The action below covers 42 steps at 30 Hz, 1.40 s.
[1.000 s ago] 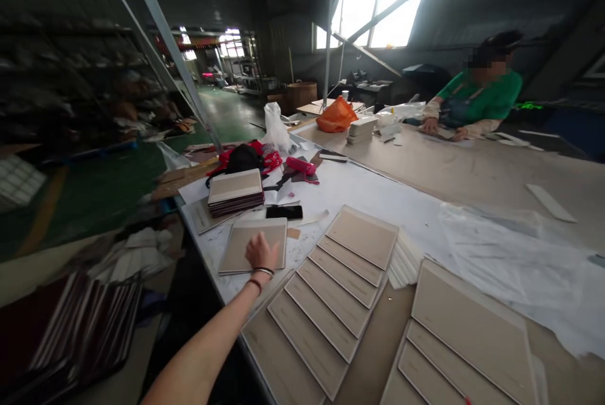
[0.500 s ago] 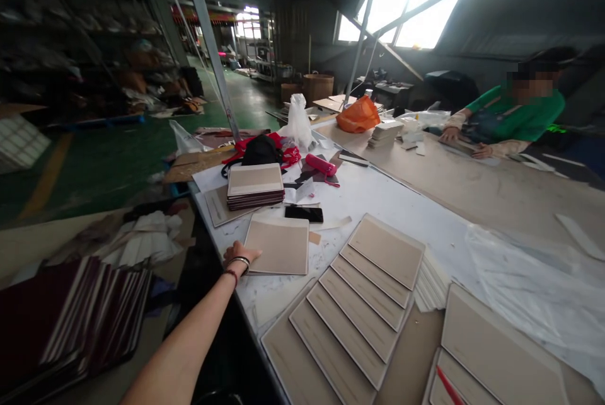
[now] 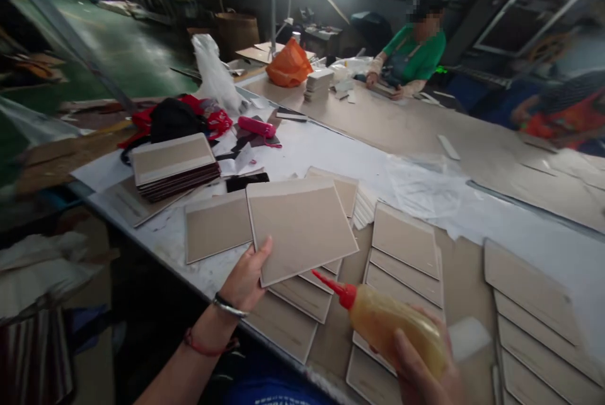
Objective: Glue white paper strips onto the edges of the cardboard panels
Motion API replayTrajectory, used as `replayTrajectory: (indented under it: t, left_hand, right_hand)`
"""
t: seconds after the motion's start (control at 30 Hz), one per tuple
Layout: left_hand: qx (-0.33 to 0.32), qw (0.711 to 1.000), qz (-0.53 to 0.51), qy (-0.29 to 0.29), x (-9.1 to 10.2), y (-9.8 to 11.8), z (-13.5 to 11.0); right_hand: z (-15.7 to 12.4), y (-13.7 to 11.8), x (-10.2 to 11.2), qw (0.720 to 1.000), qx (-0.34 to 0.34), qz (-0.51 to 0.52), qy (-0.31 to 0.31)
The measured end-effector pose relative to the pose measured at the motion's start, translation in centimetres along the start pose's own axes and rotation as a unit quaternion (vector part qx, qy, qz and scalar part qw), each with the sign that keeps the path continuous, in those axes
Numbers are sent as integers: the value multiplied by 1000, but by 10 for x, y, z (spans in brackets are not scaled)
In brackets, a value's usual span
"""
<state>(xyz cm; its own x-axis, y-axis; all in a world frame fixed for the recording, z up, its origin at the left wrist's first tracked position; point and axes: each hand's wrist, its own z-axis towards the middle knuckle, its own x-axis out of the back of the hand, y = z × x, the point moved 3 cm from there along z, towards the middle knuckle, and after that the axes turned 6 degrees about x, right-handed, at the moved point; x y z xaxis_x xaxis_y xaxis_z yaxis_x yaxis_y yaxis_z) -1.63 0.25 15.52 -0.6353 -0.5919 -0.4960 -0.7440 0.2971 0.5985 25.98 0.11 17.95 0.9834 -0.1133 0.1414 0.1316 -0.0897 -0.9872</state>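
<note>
My left hand (image 3: 246, 279) grips a beige rectangular board (image 3: 300, 228) by its near left corner and holds it lifted above the table. My right hand (image 3: 420, 370) is wrapped round a yellowish glue bottle (image 3: 392, 326) with a red nozzle, whose tip points up-left toward the board's near edge. Under the lifted board lies a fanned row of similar beige boards (image 3: 302, 298). Another single board (image 3: 215, 225) lies flat to the left on the white table (image 3: 321, 153).
A stack of boards with dark edges (image 3: 172, 165) sits at the left, with a black phone (image 3: 246, 181), a pink roller (image 3: 255, 126) and a black bag (image 3: 172, 118) behind. More fanned boards (image 3: 406, 247) lie at right. A person in green (image 3: 413, 55) works at the far end beside an orange bag (image 3: 289, 65).
My left hand left the single board lying flat and now holds a board lifted off the table. My right hand came into view with the glue bottle. The camera swung right and down.
</note>
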Motion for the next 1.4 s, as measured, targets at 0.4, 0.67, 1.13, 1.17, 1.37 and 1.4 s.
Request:
replayTrajectory:
  t: [0.4,0.67,1.13,1.17,1.37,1.4]
  left_hand:
    - [75,994,3,-79,-95,-61,-33]
    - [75,993,33,-91,-125,-76,-47]
    - [78,989,99,-82,-143,-89,-62]
    - [77,988,105,-82,-143,-89,-63]
    - [72,985,137,-71,-147,-89,-68]
    - [70,985,141,-63,-147,-89,-68]
  right_hand:
    - [-29,-32,46,986,17,-128,102]
    - [-41,-29,77,981,49,-132,136]
    - [-44,-29,137,951,54,-133,275]
    - [-43,-27,141,947,60,-132,286]
    - [-36,-18,162,934,84,-132,323]
    - [-35,-17,164,932,86,-131,327]
